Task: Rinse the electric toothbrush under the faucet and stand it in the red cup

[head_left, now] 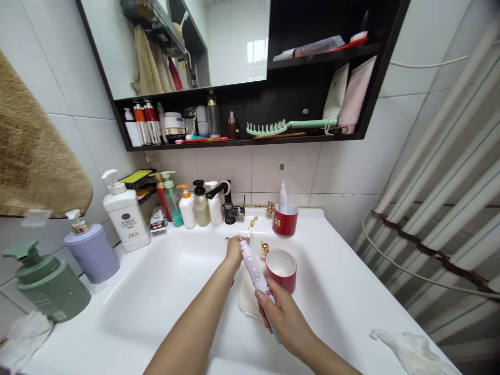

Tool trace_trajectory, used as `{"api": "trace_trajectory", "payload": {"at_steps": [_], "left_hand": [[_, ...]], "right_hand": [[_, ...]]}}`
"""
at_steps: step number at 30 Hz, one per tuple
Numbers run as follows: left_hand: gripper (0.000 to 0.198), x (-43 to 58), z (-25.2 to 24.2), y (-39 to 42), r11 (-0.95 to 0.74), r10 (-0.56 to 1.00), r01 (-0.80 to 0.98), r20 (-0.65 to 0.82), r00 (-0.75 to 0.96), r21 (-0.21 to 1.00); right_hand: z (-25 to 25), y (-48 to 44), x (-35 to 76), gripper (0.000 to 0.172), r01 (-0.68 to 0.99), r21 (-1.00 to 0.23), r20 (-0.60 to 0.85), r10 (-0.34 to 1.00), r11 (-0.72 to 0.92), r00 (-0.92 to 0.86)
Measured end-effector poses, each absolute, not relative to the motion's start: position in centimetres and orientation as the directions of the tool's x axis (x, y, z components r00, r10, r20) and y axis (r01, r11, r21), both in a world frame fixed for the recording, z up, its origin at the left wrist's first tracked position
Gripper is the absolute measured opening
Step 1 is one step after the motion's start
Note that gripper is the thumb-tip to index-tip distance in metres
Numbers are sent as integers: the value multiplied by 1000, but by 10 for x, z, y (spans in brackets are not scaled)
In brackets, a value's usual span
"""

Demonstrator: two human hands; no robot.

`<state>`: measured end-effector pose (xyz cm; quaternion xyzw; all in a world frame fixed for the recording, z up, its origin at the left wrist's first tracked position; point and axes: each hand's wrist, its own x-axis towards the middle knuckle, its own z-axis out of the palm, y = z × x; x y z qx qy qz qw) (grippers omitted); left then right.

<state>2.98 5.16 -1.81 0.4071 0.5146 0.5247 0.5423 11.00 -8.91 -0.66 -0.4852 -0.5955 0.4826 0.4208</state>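
Note:
My right hand (284, 317) is closed around the lower body of a white and pink electric toothbrush (253, 266), which slants up and away over the white basin (164, 291). My left hand (234, 252) reaches forward and pinches at the brush head end, fingers closed. A red cup (282, 270) with a white inside stands right of the toothbrush on the basin edge. Behind it a second red cup (285, 220) holds another toothbrush upright. The black tap (224, 200) is just beyond my left hand.
Pump bottles line the back and left of the counter: a white one (125, 211), a lilac one (90, 250), a green one (49, 284). A brown towel (35, 151) hangs left. A crumpled clear glove (414, 351) lies front right. Shelf (242, 141) and mirror above.

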Motion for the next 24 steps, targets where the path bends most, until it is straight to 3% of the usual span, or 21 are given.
{"api": "trace_trajectory", "payload": {"at_steps": [7, 12, 18, 20, 24], "left_hand": [[12, 73, -5, 104, 84, 990, 375, -34, -139, 923], [6, 85, -7, 120, 52, 987, 579, 47, -154, 813], [8, 70, -10, 124, 17, 981, 581, 98, -167, 813], [4, 65, -11, 124, 35, 982, 537, 72, -176, 843], [22, 55, -11, 120, 63, 986, 349, -3, -169, 935]], "right_hand": [[1, -88, 117, 20, 185, -975, 90, 977, 126, -191], [-3, -86, 118, 21, 222, -955, 151, 965, 199, -216], [-2, -85, 116, 23, 239, -954, 128, 968, 180, -217], [-4, -85, 116, 23, 249, -951, 129, 968, 182, -215], [-6, -85, 119, 23, 218, -955, 153, 965, 200, -214]]}}
